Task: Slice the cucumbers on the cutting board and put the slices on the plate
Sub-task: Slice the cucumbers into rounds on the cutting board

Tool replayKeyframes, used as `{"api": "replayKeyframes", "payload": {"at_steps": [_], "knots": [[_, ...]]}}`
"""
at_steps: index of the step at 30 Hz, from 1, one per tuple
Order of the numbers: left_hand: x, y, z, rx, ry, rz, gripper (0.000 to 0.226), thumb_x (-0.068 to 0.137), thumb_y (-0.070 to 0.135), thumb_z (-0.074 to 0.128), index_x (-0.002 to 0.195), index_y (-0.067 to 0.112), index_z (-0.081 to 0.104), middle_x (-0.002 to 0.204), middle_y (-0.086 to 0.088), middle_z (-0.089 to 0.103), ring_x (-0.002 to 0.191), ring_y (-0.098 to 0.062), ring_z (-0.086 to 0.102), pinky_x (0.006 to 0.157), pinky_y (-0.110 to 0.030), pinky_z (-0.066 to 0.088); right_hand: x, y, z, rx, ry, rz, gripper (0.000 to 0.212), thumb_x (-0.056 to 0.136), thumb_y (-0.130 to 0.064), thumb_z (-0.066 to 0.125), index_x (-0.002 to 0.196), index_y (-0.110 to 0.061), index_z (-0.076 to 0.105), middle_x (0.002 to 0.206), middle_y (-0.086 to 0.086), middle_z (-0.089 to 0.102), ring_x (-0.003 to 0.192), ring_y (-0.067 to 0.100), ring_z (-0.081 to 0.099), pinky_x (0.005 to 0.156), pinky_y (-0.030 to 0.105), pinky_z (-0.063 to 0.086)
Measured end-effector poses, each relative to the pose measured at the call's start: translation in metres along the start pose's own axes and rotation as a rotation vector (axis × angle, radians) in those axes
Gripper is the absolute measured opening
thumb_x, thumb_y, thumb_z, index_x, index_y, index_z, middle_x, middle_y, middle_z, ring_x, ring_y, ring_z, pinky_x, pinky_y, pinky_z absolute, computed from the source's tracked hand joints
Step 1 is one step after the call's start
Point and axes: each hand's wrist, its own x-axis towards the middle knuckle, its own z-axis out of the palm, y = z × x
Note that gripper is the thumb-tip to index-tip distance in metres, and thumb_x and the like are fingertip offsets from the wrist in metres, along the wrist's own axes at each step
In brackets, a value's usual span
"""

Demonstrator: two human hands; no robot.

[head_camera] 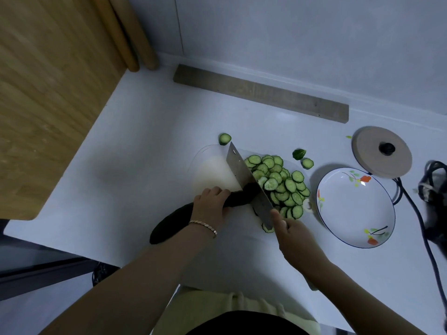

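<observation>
A long dark cucumber (171,222) lies across the white cutting board (212,170). My left hand (211,201) grips it near its cut end, fingers curled over the top. My right hand (290,234) holds the handle of a cleaver (246,177), whose blade stands on the cucumber's cut end. To the right of the blade, several green slices (280,184) are heaped on the board. The white plate (338,213) with a flower pattern sits to the right of the board, with nothing on it.
Loose cucumber bits lie off the board: one end piece (225,139) behind it, a slice (307,163) and a peel scrap (299,154) at its right. A round wooden lid (381,152) and black cables (411,204) lie at the far right. A wooden panel (48,93) stands at the left.
</observation>
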Motion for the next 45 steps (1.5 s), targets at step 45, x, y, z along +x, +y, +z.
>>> {"api": "replayKeyframes", "payload": {"at_steps": [45], "knots": [[0.006,0.000,-0.004,0.046,-0.062,-0.020,0.041,0.094,0.033,0.049,0.133,0.021,0.049,0.130,-0.001,0.052,0.121,-0.021,0.038,0.091,-0.028,0.027,0.021,0.005,0.030,0.066,-0.018,0.024,0.060,0.090,-0.061,0.033,0.053,-0.014,0.028,0.048,0.002,0.031,0.046,0.018,0.033,0.053,0.030,0.027]]}}
